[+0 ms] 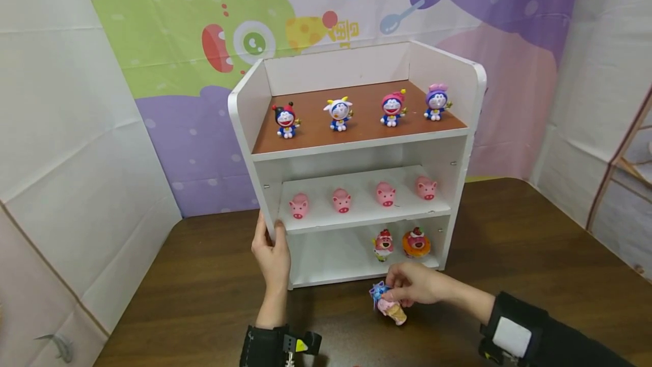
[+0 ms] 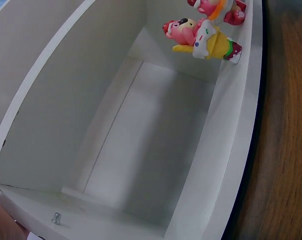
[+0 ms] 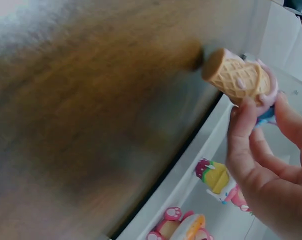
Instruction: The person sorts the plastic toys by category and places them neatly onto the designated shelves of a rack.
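Observation:
My right hand [image 1: 415,283] pinches a small ice-cream-cone figurine [image 1: 391,304] with a blue character on top, just in front of the bottom shelf. In the right wrist view its waffle cone [image 3: 238,82] tilts away from the fingers. My left hand [image 1: 272,254] grips the left side panel of the white shelf unit [image 1: 356,143], thumb at the front edge. On the bottom shelf stand two pink bear figurines: one in a sundae-like cup [image 1: 383,245], the other in an orange ring [image 1: 416,244]. The left wrist view shows bare white board [image 2: 146,135] left of them.
Several pink pig figurines [image 1: 342,201] line the middle shelf. Several blue cat figurines in hats [image 1: 339,114] stand in a row on the brown top [image 1: 316,101]. The unit stands on a dark wooden table [image 1: 204,287], before a colourful cloth backdrop [image 1: 173,33].

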A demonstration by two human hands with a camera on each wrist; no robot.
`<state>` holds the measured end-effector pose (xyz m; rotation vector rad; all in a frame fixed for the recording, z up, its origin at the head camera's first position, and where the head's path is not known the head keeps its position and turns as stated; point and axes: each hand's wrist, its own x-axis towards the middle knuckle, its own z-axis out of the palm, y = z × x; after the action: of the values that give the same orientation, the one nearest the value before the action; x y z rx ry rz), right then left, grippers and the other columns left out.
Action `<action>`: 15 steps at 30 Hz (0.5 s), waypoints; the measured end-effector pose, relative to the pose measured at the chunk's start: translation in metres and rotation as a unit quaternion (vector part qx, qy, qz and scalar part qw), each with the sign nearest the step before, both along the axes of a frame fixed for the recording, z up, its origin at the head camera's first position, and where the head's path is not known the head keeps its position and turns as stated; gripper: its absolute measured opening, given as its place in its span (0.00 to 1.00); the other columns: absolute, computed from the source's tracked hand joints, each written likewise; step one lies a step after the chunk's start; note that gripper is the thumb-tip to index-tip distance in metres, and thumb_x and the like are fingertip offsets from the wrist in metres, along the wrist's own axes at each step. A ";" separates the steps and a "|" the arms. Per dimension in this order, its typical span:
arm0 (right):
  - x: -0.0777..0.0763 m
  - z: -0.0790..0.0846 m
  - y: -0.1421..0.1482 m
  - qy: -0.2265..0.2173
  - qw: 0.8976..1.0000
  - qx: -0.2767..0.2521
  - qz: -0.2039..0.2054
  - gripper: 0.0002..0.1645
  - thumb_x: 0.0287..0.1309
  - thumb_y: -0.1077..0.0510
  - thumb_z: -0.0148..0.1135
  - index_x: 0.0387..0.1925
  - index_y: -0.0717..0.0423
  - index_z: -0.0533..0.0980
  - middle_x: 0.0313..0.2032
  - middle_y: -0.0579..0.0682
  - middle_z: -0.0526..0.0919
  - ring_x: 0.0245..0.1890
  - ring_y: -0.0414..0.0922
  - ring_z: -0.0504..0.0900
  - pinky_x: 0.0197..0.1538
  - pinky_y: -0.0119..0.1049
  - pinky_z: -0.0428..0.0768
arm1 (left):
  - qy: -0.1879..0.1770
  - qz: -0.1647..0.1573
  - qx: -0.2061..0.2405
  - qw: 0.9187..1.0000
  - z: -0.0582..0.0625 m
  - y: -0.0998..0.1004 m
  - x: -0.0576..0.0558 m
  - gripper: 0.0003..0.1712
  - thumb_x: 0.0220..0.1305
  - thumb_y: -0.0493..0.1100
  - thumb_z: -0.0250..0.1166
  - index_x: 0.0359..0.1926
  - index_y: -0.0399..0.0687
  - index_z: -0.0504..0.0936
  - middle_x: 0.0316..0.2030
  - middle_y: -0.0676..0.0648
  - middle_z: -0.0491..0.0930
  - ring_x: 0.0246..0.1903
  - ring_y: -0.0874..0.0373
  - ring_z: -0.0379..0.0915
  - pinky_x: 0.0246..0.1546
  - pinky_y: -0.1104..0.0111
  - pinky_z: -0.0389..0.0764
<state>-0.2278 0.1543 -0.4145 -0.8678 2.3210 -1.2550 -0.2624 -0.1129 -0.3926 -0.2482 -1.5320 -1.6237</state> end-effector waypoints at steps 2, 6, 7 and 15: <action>0.001 -0.003 0.000 0.012 1.000 -0.026 0.000 0.10 0.51 0.62 0.61 0.29 0.65 0.70 0.20 0.48 0.75 0.17 0.40 0.75 0.21 0.39 0.77 | -0.001 -0.001 0.000 1.000 0.000 0.000 0.000 0.26 0.56 0.23 0.48 0.57 0.34 0.68 0.50 0.35 0.71 0.47 0.45 0.68 0.39 0.76 0.71; 0.002 -0.009 0.000 0.024 0.998 -0.063 0.000 0.10 0.51 0.62 0.61 0.30 0.66 0.70 0.22 0.50 0.76 0.19 0.41 0.77 0.23 0.41 0.77 | -0.001 -0.004 0.004 1.000 -0.001 0.000 -0.001 0.26 0.57 0.24 0.49 0.58 0.38 0.69 0.51 0.38 0.72 0.48 0.49 0.68 0.41 0.75 0.71; 0.003 -0.010 0.001 0.024 0.997 -0.071 0.000 0.11 0.51 0.62 0.61 0.30 0.66 0.70 0.23 0.51 0.76 0.19 0.41 0.77 0.23 0.41 0.77 | -0.001 -0.004 0.005 1.000 -0.002 0.000 -0.001 0.26 0.57 0.24 0.49 0.58 0.40 0.69 0.51 0.39 0.72 0.48 0.50 0.68 0.41 0.75 0.71; 0.010 -0.015 0.009 0.043 0.995 -0.093 0.017 0.11 0.49 0.61 0.62 0.32 0.63 0.70 0.26 0.51 0.77 0.23 0.42 0.78 0.26 0.39 0.77 | 0.001 0.000 0.005 1.000 0.004 0.002 0.004 0.26 0.56 0.24 0.49 0.57 0.36 0.69 0.50 0.37 0.72 0.47 0.49 0.68 0.40 0.75 0.71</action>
<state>-0.2177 0.1631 -0.4299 -1.0362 2.2718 -1.4639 -0.2584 -0.1113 -0.3883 -0.2446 -1.5209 -1.6314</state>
